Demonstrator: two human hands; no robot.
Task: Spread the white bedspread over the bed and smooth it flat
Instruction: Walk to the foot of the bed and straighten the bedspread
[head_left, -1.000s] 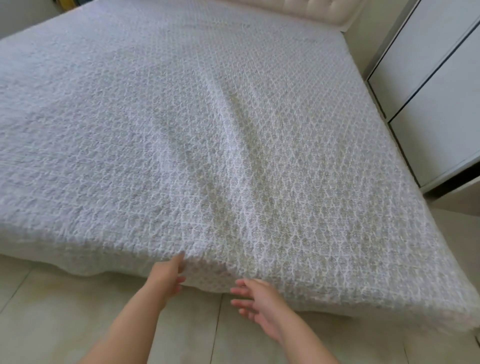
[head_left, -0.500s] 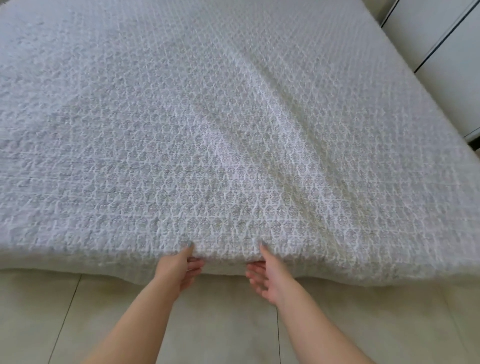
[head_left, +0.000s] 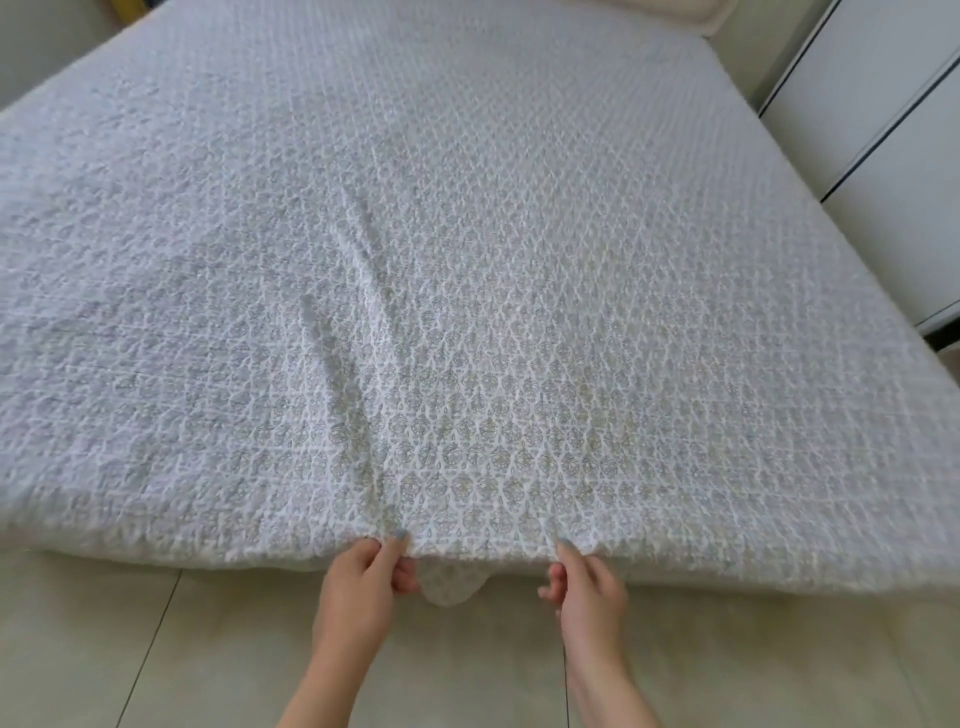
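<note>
The white textured bedspread covers the whole bed, its near edge hanging over the foot. My left hand pinches that near edge, thumb on top and fingers curled beneath. My right hand pinches the same edge a little to the right, thumb on top. Between my hands a small fold of cloth sags down. Long creases run from my left hand up the middle of the cover.
White wardrobe doors stand close along the bed's right side. A padded headboard shows at the far end. Pale tiled floor lies under my arms at the foot of the bed.
Both hands have gone from reaching under the edge to pinching it and lifting it slightly. A fold now sags between them, and fresh creases run up the middle.
</note>
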